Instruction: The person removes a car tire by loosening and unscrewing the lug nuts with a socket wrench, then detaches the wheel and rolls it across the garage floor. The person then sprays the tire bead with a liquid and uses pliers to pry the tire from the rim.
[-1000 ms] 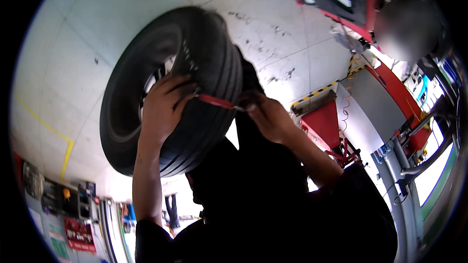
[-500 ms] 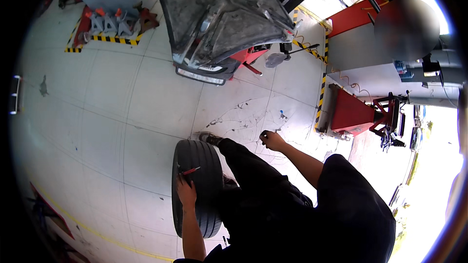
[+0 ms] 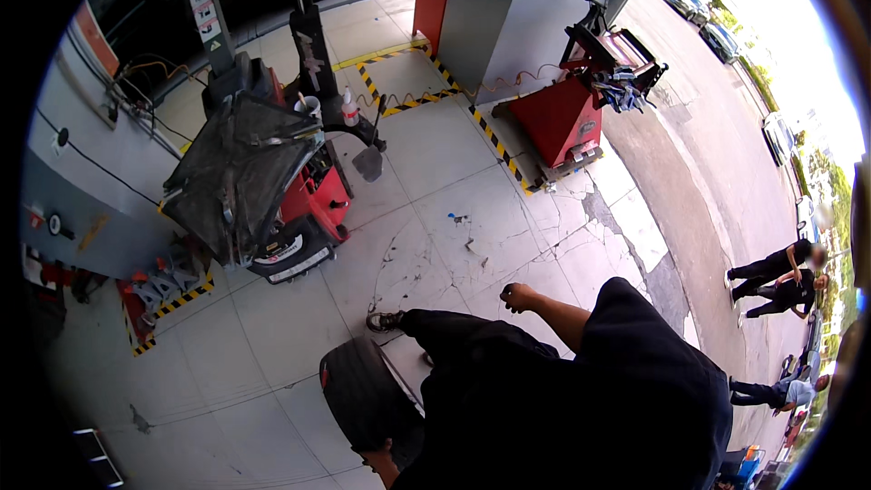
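Observation:
A black car tyre (image 3: 358, 390) stands on the tiled floor beside my legs, leaning slightly, with part of its pale wheel side showing. My left hand (image 3: 381, 461) is at the tyre's near end, fingers curled against the tread; the lower frame edge and my clothing hide part of the arm. A small red item (image 3: 325, 374) shows at the tyre's far left edge, too small to name. Away from the tyre, my right hand (image 3: 519, 298) is raised over the floor with its fingers curled closed; whatever they may hold is hidden.
Ahead left stands a tyre machine with a dark, worn cover (image 3: 240, 172) and a red base (image 3: 318, 191). A red wheeled machine (image 3: 558, 122) stands ahead right, beside black-and-yellow floor tape (image 3: 499, 150). Jack stands (image 3: 163, 286) are at left. Several people (image 3: 780, 295) stand outside at right.
The view has swung right, bringing in the driveway and people. My left hand has shifted to the tyre's near end, and the tyre now tilts. My right hand stays closed.

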### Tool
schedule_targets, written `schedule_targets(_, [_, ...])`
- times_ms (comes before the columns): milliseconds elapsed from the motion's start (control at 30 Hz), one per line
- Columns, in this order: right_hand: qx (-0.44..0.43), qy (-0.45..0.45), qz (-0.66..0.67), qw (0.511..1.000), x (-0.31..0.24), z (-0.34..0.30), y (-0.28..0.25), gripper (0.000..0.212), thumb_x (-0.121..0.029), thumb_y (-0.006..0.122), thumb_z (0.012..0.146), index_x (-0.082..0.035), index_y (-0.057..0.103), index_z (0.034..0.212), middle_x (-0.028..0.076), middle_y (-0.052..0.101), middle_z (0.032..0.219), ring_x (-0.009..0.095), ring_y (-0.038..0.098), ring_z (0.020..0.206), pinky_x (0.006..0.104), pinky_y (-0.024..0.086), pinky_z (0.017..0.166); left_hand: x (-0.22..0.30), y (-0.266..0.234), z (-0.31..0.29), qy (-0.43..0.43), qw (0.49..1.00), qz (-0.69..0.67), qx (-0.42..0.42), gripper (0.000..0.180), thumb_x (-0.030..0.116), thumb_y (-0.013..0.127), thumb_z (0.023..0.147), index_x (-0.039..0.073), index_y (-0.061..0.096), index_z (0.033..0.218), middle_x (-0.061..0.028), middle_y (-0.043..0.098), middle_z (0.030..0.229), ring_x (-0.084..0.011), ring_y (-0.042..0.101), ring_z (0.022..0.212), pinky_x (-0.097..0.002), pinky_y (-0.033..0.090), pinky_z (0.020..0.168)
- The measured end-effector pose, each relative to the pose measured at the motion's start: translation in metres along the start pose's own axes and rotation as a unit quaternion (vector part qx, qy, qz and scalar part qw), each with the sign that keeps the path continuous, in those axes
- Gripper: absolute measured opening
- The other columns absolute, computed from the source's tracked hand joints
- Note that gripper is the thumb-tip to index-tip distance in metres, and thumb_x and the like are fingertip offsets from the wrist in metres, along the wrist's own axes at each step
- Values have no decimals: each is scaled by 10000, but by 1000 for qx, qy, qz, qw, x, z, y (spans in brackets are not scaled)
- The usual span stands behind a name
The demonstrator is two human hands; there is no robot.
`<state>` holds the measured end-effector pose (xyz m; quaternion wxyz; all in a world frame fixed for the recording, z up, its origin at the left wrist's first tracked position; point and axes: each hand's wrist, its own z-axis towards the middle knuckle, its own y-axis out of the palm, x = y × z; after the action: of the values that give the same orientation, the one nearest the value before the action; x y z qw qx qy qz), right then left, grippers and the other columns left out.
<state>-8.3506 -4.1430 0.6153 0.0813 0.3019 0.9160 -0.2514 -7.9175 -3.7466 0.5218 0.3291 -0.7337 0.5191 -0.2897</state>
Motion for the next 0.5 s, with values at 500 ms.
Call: schedule_targets(500, [41,40,191,980,105,-11,-56,359,-306,477,903,-33,556,1121,113,667,912,217,648,728,365,544,628,152,34,33,32,989,-130,-69,933,95,812,610,188,311,1391,-105,209,1473,-362,271,1307,-479,341,1035])
